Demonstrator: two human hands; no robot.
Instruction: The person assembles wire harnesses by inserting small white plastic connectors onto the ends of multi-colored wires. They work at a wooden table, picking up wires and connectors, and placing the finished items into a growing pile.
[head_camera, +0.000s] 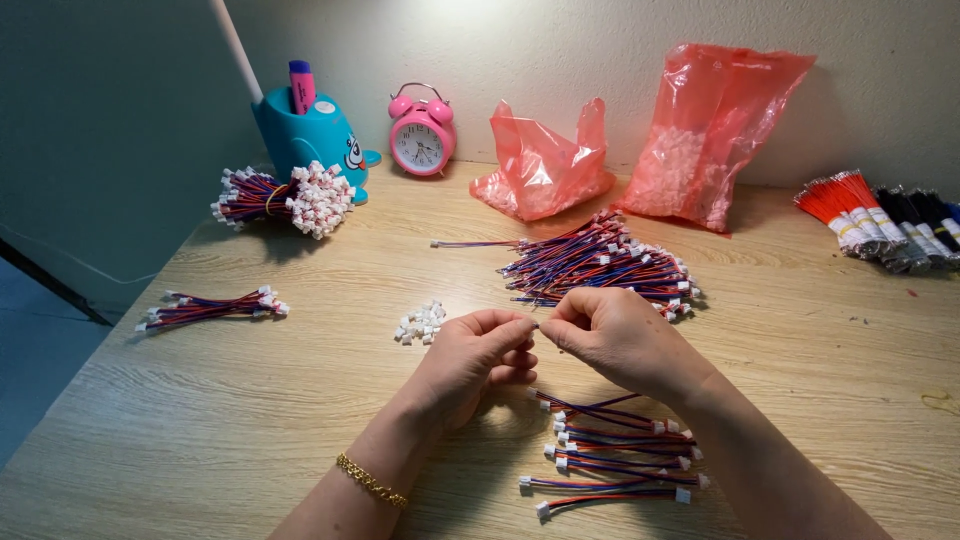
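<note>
On the far left of the pale wood-grain table (230, 400) lies a small bundle of red-and-blue wires with white plugs (212, 308). Behind it, a thicker banded bundle of the same wires (285, 198) rests against a turquoise cartoon-shaped pen holder (305, 135), and a pink twin-bell alarm clock (422, 130) stands by the wall. A little heap of loose white plastic connectors (420, 321) sits just left of the hands.

The left hand (470, 355), with a gold chain bracelet (371, 480) on its wrist, pinches its thumb and forefinger together at mid-table. The right hand (615, 335) meets it fingertip to fingertip, pinched likewise; what they grip between them is too small to make out.

Below the hands lies a loose row of finished red-and-blue leads (620, 455); beyond them, a larger pile of wires (600, 265). Two pink plastic bags (700, 130) lean against the wall, and red and black wire bundles (880, 215) lie at far right.
</note>
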